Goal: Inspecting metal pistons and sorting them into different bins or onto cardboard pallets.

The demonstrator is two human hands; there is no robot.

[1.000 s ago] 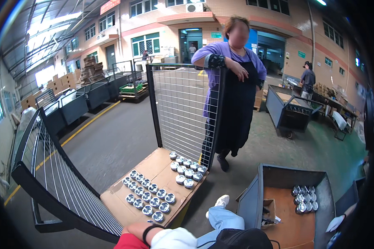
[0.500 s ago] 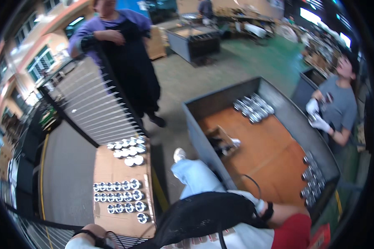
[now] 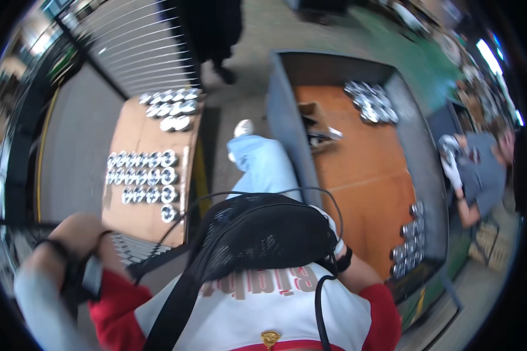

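My left arm is bent at the lower left. My left hand (image 3: 44, 298), in a white glove below a dark wristband, is smeared by motion, and its fingers cannot be made out. Beside it on the right is the cart with shiny round metal parts (image 3: 141, 175) in rows on a cardboard sheet (image 3: 149, 226). A black mesh pouch (image 3: 263, 234) covers most of my right hand (image 3: 337, 237), leaving some white glove and a black wristband showing. That hand is at the near left side of a grey metal bin (image 3: 301, 152), its fingers hidden.
Inside the bin, metal parts sit in a far group (image 3: 372, 102) and a near-right group (image 3: 409, 243), with a small open cardboard box (image 3: 315, 126) by the left wall. A co-worker (image 3: 480, 175) at the right holds a shiny part. Another person (image 3: 208, 29) stands beyond the cart's wire rack (image 3: 140, 47).
My view has tipped down, so cart and bin sit higher in the picture. My left arm has come further into view, bent. The co-worker's hands have risen with the shiny part.
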